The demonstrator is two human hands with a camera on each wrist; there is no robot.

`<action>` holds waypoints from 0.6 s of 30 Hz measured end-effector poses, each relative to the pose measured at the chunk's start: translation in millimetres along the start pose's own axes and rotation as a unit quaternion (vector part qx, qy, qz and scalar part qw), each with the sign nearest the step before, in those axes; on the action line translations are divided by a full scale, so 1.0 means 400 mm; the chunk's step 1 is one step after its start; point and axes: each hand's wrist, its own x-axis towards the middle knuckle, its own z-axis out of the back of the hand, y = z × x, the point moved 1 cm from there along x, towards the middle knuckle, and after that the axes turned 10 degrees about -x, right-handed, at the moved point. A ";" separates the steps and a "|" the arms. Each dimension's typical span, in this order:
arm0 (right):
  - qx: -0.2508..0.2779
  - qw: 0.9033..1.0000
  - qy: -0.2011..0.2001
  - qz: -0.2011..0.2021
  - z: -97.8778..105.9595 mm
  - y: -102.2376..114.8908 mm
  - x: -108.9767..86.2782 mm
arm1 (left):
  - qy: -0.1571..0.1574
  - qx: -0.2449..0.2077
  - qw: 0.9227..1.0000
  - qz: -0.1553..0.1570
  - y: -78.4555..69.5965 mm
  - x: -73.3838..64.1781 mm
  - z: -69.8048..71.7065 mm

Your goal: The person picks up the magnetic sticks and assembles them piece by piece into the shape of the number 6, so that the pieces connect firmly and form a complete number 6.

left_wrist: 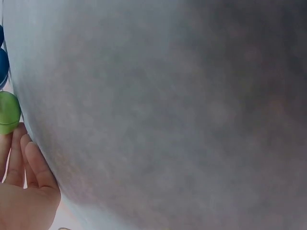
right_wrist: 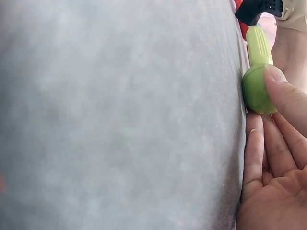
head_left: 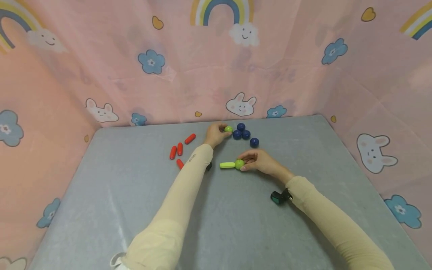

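At the back of the table my left hand pinches a light green ball between thumb and fingers. Dark blue balls sit just right of it. Nearer the front, my right hand holds another green ball, its thumb on the ball's side and its fingers behind. A short yellow-green ridged stick lies end-on against that ball, pointing left. The right wrist view shows the stick touching the ball. In the left wrist view only part of the left hand's ball shows.
Several red capsule-shaped sticks lie left of the left hand, one partly hidden by the left sleeve. A single blue ball sits apart, beyond the right hand. Patterned pink cloth hangs behind the grey table.
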 end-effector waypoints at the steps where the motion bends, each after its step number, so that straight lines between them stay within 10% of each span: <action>1: -0.001 1.000 0.000 0.001 0.000 0.001 0.000 | 0.000 -0.001 1.000 -0.001 0.000 -0.001 0.000; 18: -0.001 1.000 0.002 0.004 0.000 0.004 -0.002 | 0.007 -0.025 1.000 0.002 -0.007 -0.015 0.033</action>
